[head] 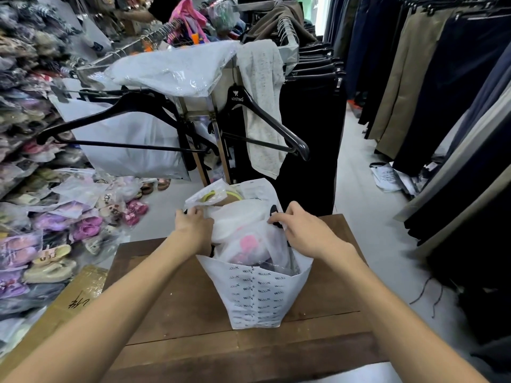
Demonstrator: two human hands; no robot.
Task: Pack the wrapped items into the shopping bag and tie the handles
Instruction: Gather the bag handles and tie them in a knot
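Note:
A white shopping bag (255, 294) printed with small black logos stands on the brown wooden table (171, 313). It is stuffed with clear-wrapped items (243, 239); one shows pink, and a packet with a yellow-green ring (218, 196) sticks out at the back. My left hand (193, 223) grips the left side of the bag's mouth, fingers curled over the wrapped items. At the right side, my right hand (301, 226) pinches a black handle (276, 217).
A metal clothes rack (210, 120) with black hangers and a grey garment stands just behind the table. Packed slippers (49, 244) pile up on the floor at left beside a cardboard box (69, 299). Hanging trousers (442, 78) line the right aisle.

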